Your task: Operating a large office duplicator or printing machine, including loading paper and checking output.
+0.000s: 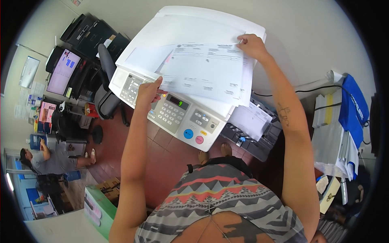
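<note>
A printed sheet (206, 67) lies across a stack of papers on the white lid of a copier-like machine (194, 24). My right hand (253, 46) pinches its far right corner. At the sheet's near left corner is my left hand (149, 94), its fingers mostly curled and closed on the edge. Just under that hand sits the control panel (172, 111), with a keypad, a lit green digit, and round blue and pink buttons. More white paper (150, 58) sticks out to the left beneath the sheet.
Below the machine's right side, a dark tray (263, 143) holds printed sheets. Stacked paper and a blue bag (352, 109) stand at the right. To the left are an office chair (108, 67), a monitor (64, 73) and a seated person (56, 158). A green box (99, 206) is nearer.
</note>
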`<action>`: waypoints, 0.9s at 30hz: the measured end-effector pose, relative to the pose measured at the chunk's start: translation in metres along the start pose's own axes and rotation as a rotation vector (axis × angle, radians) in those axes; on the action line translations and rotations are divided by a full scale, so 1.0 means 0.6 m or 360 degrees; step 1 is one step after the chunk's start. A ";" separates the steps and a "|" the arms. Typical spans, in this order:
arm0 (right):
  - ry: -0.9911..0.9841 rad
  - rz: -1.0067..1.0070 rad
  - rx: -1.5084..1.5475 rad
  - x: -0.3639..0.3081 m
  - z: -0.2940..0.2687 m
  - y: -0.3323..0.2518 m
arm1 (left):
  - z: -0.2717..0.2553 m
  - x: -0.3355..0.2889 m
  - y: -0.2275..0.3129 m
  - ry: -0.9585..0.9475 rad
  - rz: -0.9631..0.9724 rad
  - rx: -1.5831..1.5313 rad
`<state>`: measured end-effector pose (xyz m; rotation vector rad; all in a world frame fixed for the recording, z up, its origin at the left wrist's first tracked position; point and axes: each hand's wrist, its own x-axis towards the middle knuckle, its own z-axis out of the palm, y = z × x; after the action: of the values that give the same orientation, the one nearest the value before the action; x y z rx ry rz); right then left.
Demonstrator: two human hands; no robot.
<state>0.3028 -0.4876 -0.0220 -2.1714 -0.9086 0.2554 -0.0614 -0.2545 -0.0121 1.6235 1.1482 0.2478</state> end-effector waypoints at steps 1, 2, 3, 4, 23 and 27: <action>0.0331 -0.0193 -0.0317 -0.006 0.012 -0.005 | 0.000 -0.002 0.000 0.0039 0.0075 0.0045; 0.0414 -0.0109 -0.0271 -0.019 0.015 -0.003 | 0.001 0.000 -0.001 0.0065 0.0121 0.0087; 0.0393 -0.0011 -0.0306 -0.041 0.018 0.002 | 0.002 0.002 -0.002 0.0044 0.0098 0.0077; 0.0484 0.0106 -0.0154 -0.067 0.020 0.008 | 0.003 0.005 -0.004 0.0086 0.0143 0.0123; 0.0126 0.0720 0.1501 -0.262 0.086 -0.001 | 0.041 0.010 -0.021 0.0267 0.0670 0.0504; 0.0048 0.0792 0.1606 -0.288 0.071 -0.004 | 0.051 -0.029 -0.025 0.0279 0.0638 0.0478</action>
<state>0.1572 -0.5792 -0.0669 -1.3844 -0.1044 0.7363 -0.0582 -0.2880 -0.0305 2.1313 1.0146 0.5027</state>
